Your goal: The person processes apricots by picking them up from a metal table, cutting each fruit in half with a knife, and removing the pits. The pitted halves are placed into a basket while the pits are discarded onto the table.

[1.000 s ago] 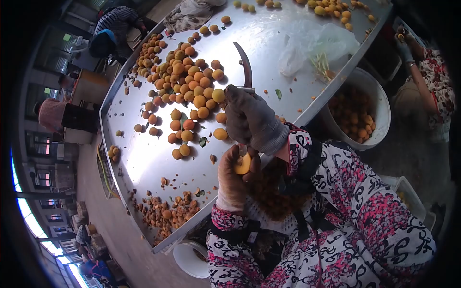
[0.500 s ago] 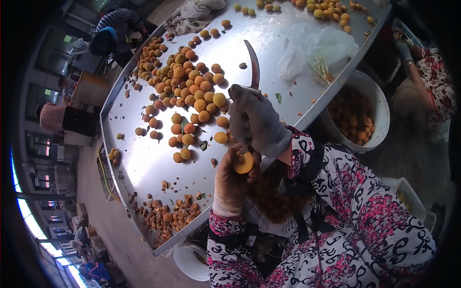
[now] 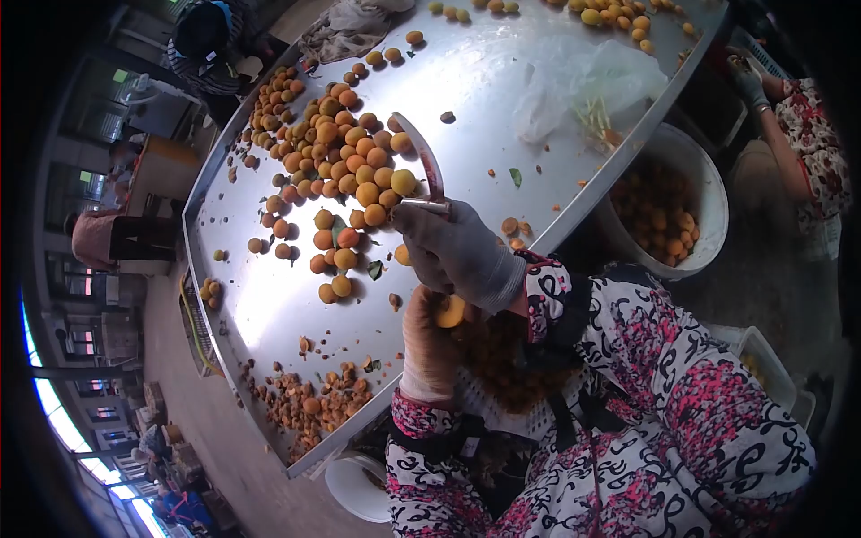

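My gloved right hand (image 3: 466, 255) is closed around the handle of a curved knife (image 3: 423, 157). Its hooked blade points up and to the left, over the metal table. Just below, my gloved left hand (image 3: 429, 345) grips an apricot (image 3: 450, 312) with its orange flesh showing. The two hands are close together, and the left fingers are partly hidden. Beneath them, a white perforated basket (image 3: 466, 394) holds many dark orange pieces. A heap of whole apricots (image 3: 345, 161) lies on the table beyond the knife.
The metal table (image 3: 269, 314) has a raised rim. Pits and scraps (image 3: 314, 399) gather at its lower left corner. A clear plastic bag (image 3: 583, 90) lies toward the right. A white bucket (image 3: 708, 197) of apricots stands beside the table. Another person's gloved hand (image 3: 749, 81) is at far right.
My right hand and the knife have moved left, the blade now reaching over the heap's edge. My left hand has turned, showing less of the apricot. Apricot pieces now show right of my right hand.
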`<state>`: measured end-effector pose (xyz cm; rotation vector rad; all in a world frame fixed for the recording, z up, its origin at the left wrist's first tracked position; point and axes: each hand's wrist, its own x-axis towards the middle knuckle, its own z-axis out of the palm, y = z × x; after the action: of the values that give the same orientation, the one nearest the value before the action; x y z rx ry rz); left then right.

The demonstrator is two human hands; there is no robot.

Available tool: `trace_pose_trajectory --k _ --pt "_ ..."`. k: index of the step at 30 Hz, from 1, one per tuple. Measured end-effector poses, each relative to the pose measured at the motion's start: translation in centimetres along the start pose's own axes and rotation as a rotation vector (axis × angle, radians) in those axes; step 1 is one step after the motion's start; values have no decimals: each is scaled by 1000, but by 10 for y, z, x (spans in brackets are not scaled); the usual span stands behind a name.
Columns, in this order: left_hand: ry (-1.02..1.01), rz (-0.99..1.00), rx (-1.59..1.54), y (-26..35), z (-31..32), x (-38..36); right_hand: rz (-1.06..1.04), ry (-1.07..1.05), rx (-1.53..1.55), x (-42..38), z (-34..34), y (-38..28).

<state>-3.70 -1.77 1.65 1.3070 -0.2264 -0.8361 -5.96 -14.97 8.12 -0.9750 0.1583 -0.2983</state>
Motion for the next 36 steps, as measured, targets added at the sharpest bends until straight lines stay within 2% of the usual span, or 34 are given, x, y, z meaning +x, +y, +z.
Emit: trace_pose_trajectory --k 1,2,3,5,6,8,9,11,12,14,15,17,18,19,20,21,22,23,24,25,28,30,32,36 --pt "-71 -58 -152 2 -3 -1 151 6 155 0 0 -2" --pt "-144 -116 -306 3 -6 -1 154 13 137 0 2 -4" --pt "-143 -111 -308 5 -8 1 153 9 134 0 4 -6" --pt "-463 -245 -701 7 -8 8 -6 27 35 -1 7 -7" --pt "-463 -245 -703 7 -3 7 -5 27 34 0 7 -8" --pt "35 -117 -315 14 16 2 -7 46 130 5 6 -9" --pt "37 -118 -313 15 14 3 -5 46 133 6 5 -8" --pt "-187 -245 -763 15 7 7 72 -10 191 7 2 -7" --pt "-184 -243 -765 12 2 8 75 -12 190 6 1 -8" --pt "-425 -234 -743 8 -4 11 74 -67 89 4 1 -11" --pt "-424 -235 -743 3 1 10 75 -67 89 6 3 -4" --pt "154 207 -35 -5 22 7 -621 -100 -308 12 10 16" --pt "153 204 -35 -2 22 6 -645 -200 -375 9 3 21" --pt "108 44 -201 3 18 4 -646 -197 -375 7 3 15" --pt "64 -118 -366 8 14 3 -384 -85 -210 5 6 3" --pt "64 -118 -365 10 8 3 -122 25 -46 4 7 -3" --pt "-66 -187 -481 12 3 4 -11 45 151 6 3 -5" --pt "-197 -255 -598 13 1 3 -11 44 150 9 -2 -5" --pt "-92 -280 -631 13 3 1 0 59 251 13 -7 -1" --pt "-92 -278 -631 16 5 -1 10 75 353 16 -11 1" --pt "-88 -322 -660 20 6 -2 73 91 383 21 -18 7" --pt "-260 -266 -677 16 2 0 99 84 415 21 -19 9" --pt "-296 -282 -707 11 -3 4 80 36 452 21 -19 12" --pt "-327 -330 -796 3 -8 8 42 162 321 19 -11 14"
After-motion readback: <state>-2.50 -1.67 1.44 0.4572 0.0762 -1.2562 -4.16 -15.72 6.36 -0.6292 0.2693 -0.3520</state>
